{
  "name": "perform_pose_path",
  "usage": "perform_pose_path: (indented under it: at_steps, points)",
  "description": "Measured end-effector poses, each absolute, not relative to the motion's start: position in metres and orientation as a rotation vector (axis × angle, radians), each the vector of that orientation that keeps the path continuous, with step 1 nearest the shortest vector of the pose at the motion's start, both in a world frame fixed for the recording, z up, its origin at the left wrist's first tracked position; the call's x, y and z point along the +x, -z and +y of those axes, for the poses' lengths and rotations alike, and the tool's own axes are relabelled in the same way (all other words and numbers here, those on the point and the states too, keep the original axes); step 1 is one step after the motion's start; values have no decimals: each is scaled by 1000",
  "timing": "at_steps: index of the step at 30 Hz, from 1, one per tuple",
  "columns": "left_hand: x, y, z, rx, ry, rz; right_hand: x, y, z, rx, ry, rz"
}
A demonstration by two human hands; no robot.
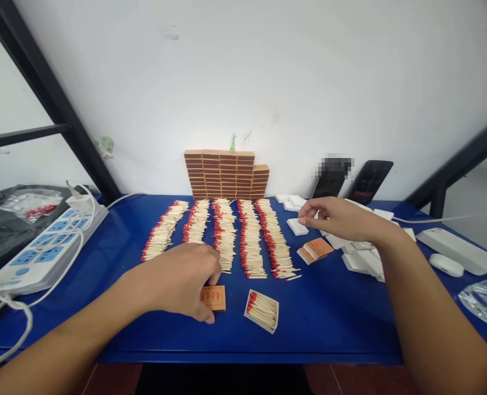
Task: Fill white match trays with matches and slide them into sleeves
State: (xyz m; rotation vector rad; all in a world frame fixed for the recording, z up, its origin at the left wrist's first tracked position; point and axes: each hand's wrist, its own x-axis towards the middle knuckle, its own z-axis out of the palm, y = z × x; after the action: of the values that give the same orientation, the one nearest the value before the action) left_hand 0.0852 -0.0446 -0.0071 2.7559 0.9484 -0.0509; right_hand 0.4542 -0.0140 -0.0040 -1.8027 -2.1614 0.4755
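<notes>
The left hand [181,280] has its thumb and fingers spread just wide enough to grip the orange matchbox [215,298] on the blue table [309,329], beside a match-filled tray [262,311]. The right hand [336,216] hovers, fingers loosely bent, by a small white tray [298,227]; I can't tell whether they touch it, and taking hold would call for a light pinch.

Open strip along front edge of desk [317,329]; matches [222,230], tray [262,311], wall-side box stack [227,174] block middle.
</notes>
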Motion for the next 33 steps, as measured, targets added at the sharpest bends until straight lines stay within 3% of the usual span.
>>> perform_pose_path:
  at_steps: [4, 13, 27, 33]
  points:
    - [91, 7, -43, 2754, -108, 920, 437, 5, -14, -1650, -564, -2070]
    - [102, 37, -17, 2912, -829, 1102, 341, 43, -32, -1054, -1298, -1630]
    - [111, 45, -19, 2977, -1246, 865, 331, 46, -45, -1040, -1280, -1501]
    - [110, 42, -17, 2887, -1385, 888, 329, 48, -45, -1074, -1120, -1381]
